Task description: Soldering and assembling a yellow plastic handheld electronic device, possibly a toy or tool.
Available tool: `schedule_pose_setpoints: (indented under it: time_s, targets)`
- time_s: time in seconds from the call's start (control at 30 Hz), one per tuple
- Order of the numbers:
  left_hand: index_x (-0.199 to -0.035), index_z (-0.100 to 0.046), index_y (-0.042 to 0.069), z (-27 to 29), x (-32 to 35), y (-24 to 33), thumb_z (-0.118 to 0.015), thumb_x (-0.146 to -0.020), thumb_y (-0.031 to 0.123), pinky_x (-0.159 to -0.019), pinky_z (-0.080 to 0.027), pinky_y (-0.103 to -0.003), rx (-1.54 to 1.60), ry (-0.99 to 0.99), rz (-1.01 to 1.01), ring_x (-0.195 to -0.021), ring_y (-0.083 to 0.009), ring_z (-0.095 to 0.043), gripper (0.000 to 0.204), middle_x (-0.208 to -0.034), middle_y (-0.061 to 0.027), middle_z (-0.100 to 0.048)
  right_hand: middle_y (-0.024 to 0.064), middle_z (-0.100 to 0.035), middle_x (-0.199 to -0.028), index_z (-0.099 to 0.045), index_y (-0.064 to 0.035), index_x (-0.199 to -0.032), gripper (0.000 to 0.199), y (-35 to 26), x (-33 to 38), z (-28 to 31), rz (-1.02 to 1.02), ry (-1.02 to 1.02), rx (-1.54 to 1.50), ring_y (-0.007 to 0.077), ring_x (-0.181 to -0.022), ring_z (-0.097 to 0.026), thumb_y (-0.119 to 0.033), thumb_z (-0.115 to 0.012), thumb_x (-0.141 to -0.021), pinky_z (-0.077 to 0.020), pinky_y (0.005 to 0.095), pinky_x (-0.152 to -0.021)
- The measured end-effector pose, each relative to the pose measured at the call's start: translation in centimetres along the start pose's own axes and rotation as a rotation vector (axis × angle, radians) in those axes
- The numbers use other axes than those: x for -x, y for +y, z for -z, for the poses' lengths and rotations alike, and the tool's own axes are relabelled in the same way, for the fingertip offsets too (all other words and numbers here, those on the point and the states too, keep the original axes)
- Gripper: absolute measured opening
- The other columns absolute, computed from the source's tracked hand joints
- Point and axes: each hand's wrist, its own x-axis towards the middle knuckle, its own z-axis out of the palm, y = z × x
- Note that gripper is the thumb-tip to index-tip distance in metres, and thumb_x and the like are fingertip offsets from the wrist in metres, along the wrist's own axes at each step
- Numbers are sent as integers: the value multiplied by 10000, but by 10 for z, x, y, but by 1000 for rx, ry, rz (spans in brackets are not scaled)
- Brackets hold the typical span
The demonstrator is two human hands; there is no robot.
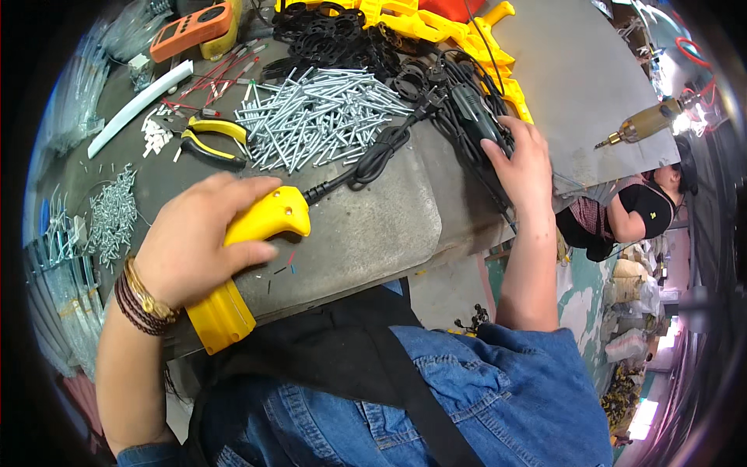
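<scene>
My left hand (191, 237) is closed around a yellow plastic tool housing (268, 216), fingers over its top and thumb along the near side. A black power cord (331, 187) runs from the housing's end into a tied coil (381, 156) on the bench. On the right, my right hand (525, 167) reaches over a dark grey-green handheld tool (471, 109), thumb and fingers apart around its near end. Black cables (451, 132) lie bundled beside that tool. The fingertips of this hand are partly hidden, and I see no firm grip.
A heap of long screws (311, 117) covers the middle bench, with yellow-handled pliers (214, 140) and small screws (115, 206) leftward. Behind lie black plastic parts (323, 35), yellow housings (420, 19) and an orange meter (191, 31). An electric screwdriver (642, 123) hangs right, near another person (630, 206).
</scene>
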Motion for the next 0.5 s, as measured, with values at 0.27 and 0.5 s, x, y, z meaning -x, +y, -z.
schedule_pose_setpoints:
  time_s: [0.27,0.5]
  targets:
    - [-1343,-585,155,-10,15,-2,-753,-778,277,-841,-494,-421,-186,36,59,-943,-340,-621,602,-962,-121,-626,273,-626,-1228,-487,-40,-1375,617,33,-15,-39,-52,-261,-105,400,-1156,-607,-327,-721,-882,-490,428,-964]
    - [-1350,-582,153,-10,15,-1,-730,-803,279,-868,-497,-420,-202,-4,82,-980,-340,-632,581,-1003,-142,-640,102,-654,-996,-596,21,-1217,450,50,-43,21,-518,-11,-1083,133,-875,-633,-318,-686,-935,-524,256,-735]
